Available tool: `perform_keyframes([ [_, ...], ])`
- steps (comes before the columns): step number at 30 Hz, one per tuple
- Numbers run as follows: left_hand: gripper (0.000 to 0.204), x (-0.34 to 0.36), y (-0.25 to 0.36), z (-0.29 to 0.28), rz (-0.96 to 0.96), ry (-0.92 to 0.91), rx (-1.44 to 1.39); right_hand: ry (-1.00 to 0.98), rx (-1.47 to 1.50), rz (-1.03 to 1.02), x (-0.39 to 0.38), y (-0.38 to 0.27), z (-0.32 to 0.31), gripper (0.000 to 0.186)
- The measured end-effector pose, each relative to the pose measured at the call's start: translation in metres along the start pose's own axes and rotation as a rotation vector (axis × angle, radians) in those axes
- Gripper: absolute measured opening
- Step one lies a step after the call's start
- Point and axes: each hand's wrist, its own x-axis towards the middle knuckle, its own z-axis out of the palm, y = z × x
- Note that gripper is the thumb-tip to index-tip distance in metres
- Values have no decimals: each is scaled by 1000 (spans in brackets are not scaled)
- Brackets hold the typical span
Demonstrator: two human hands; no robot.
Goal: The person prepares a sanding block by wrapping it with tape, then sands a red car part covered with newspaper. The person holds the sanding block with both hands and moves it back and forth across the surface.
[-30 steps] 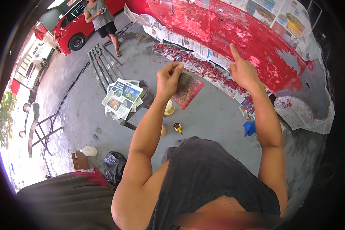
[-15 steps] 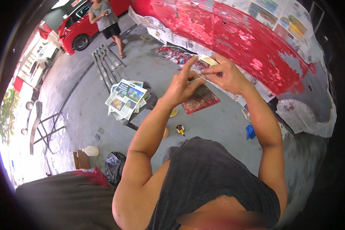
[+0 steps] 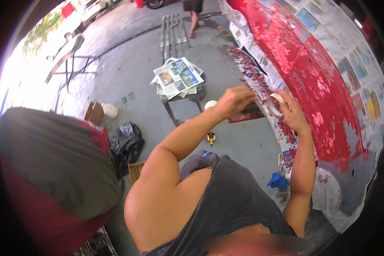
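My right hand [image 3: 296,114] grips a roll of cream tape [image 3: 270,105], its ring turned on edge beside the red panel. To its left is my left hand [image 3: 236,102], fingers drawn together in a pinch; whatever they hold is too small to make out. A gap separates the two hands. Below my left hand lies a flat dark surface stained red [image 3: 249,115], partly hidden by it. The red panel [image 3: 305,72] has blistered, peeling paint with grey patches. Newspaper surrounds it, and red paint flakes [image 3: 260,79] litter the strip along its lower edge.
Newspapers [image 3: 179,79] are piled on a stool, with a slatted metal bench [image 3: 171,38] behind. A yellow-handled tool [image 3: 211,140], a black plastic bag [image 3: 126,145] and a crumpled blue item [image 3: 278,181] lie on the floor. A dark-covered bulk [image 3: 59,158] stands left; a person's legs [image 3: 194,19] show far off.
My hands were close together and are now apart, the left one lower and more closed. The tape roll has turned to show its ring. The whole view has swung round.
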Motion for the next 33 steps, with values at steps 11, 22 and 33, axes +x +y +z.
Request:
perform_keyframes([
  [11,27,-253,-36,-191,-1168,942,99,-531,-370,64,131,135,201,34],
  [22,28,-274,-103,-212,-1273,1026,91,-127,-308,-554,321,-8,382,34],
  [33,14,-100,-158,-113,-811,151,-70,-479,-345,-195,221,-3,227,59],
])
